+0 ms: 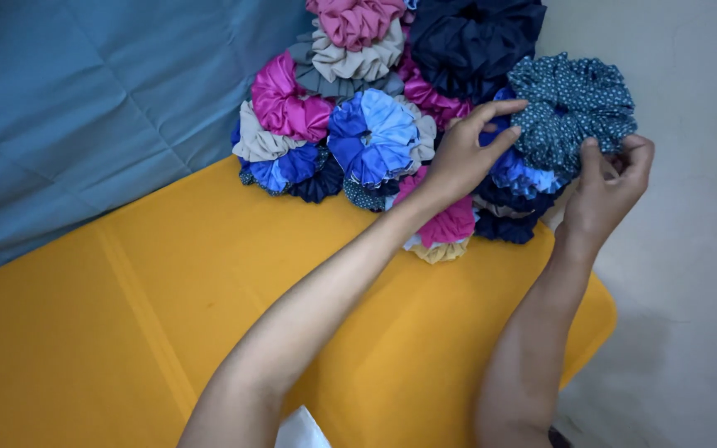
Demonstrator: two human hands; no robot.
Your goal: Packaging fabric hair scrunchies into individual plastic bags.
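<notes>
Lower centre of the frame: a small white scrap shows at the bottom edge between the two bare forearms, kind unclear. Both forearms rise from the bottom edge across a yellow-orange cloth-covered surface that fills the lower left and middle. Right of the surface, pale grey floor. Centre frame, the left hand is partly open, fingers extended, index fingertip touching the left edge of a dark teal scrunchie with white dots; the palm rests against the pile below it. Right of centre, the right hand is curled, thumb and fingers pinched on the lower right edge of the same dotted scrunchie. That scrunchie sits in the upper right of the frame, on top of the right-hand stack, above a blue scrunchie and darker navy ones under it. Beside the left wrist, a pink scrunchie over a pale yellow one. Left of the hands, a two-tone blue scrunchie, then a magenta one above a beige one. Farther up, top centre, grey, cream and dusty pink scrunchies stacked, with a large navy scrunchie beside them. Upper left: blue-grey quilted fabric behind the surface.
</notes>
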